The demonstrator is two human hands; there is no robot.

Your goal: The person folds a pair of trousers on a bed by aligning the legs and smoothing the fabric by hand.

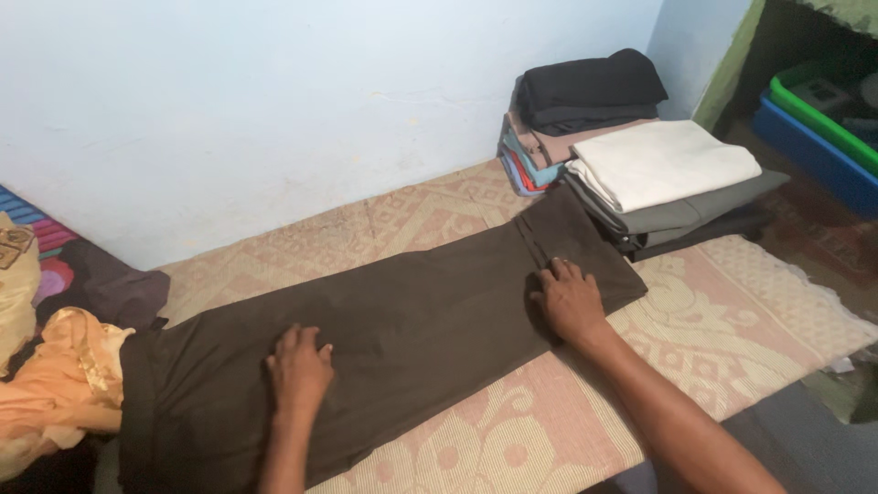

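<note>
Head view, looking down at a patterned pink-and-cream mat (732, 302) laid against a pale blue wall (274, 101). A pair of dark brown trousers (402, 338) lies flat on the mat, stretched diagonally from lower left to upper right, legs laid one over the other; the waistband end, with a stitched band visible, points to the upper right and stops just beside the folded stacks. The cloth is plain, matte and mostly smooth, with faint creases along its length.

The left hand (297, 366) rests palm down on the middle of the trousers, fingers spread and flat, gripping nothing. The right hand (569, 297) lies palm down near the waistband, fingers extended and pressed on the cloth, likewise closed on nothing.

At upper right stand two stacks of folded clothes: one topped by a black garment (594, 87) over pink, teal and red pieces against the wall, the other topped by a white folded cloth (663, 160) over grey pieces. At far left lie an orange garment (59, 384) and a dark purple cloth (114, 288). A green and blue plastic crate (809, 128) sits at the far right edge
</note>
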